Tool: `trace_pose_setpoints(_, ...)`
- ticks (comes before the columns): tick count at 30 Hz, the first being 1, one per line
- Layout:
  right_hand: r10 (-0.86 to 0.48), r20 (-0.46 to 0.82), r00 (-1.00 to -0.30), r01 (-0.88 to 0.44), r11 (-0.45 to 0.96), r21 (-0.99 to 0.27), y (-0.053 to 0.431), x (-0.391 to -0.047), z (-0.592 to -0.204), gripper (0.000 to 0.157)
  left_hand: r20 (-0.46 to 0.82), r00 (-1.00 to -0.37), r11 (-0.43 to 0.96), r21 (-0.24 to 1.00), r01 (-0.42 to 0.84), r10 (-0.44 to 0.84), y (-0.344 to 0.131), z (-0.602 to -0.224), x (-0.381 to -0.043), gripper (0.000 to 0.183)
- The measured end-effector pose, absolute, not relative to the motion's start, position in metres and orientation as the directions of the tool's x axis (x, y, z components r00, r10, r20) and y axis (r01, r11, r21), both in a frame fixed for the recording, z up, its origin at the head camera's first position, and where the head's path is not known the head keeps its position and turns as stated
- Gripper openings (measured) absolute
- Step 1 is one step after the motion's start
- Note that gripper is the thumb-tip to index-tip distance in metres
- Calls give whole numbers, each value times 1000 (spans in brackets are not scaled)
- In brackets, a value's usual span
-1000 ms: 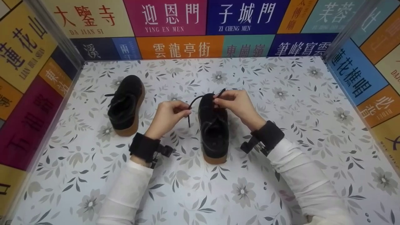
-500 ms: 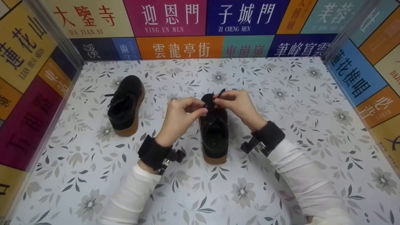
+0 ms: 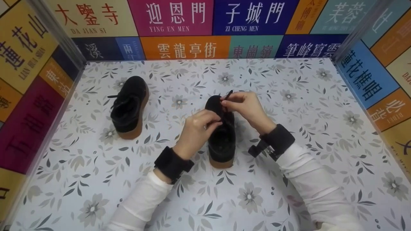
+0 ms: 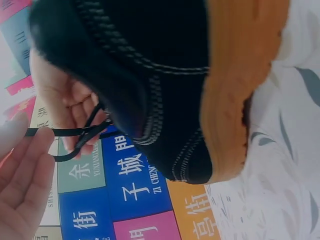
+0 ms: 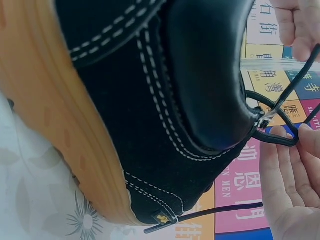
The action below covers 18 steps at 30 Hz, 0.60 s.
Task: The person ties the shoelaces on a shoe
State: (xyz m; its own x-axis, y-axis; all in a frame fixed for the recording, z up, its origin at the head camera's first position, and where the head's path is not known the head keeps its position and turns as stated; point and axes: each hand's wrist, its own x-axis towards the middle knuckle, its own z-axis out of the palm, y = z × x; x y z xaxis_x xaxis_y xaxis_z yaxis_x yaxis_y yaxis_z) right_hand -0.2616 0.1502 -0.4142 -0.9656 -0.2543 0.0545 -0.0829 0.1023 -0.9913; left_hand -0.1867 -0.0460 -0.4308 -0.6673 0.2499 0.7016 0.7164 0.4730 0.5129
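A black shoe (image 3: pixel 221 150) with a tan sole stands toe away from me at mid-table. My left hand (image 3: pixel 197 130) is over its left side, pinching a black shoelace (image 4: pixel 62 132) between thumb and fingers. Beside the front of the shoe, my right hand (image 3: pixel 245 104) pinches a looped part of the shoelace (image 5: pixel 277 140). A lace end sticks up past those fingers in the head view. In the right wrist view, the laces cross above the shoe's tongue. Part of the lacing is hidden behind the left hand in the head view.
A second black shoe (image 3: pixel 130 106) with a tan sole stands to the left, its lace end poking out leftward. The table (image 3: pixel 250 195) has a floral cover. Colourful lettered panels (image 3: pixel 179 17) wall it at the back and both sides.
My left hand has moved right with the lace, over the shoe, then slightly back toward its opening. The right hand has stayed almost still. Both shoes have kept their places.
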Motion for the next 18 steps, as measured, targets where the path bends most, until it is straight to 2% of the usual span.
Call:
trace_pose_setpoints(5,-249,62,-967,-91,109,-990,151,-260,-415,18,676,-677,510,489,708,291,-40,-439,-188,5)
trace_pose_setpoints(14,-267,67,-961,-108,142,-984,152,-253,-411,18,582,-748,551,528,647,321,-36,-448,-193,4)
trace_pose_setpoints(18,-268,74,-960,-115,140,-983,153,-251,-411,18,581,-750,564,521,640,316,-34,-451,-198,4)
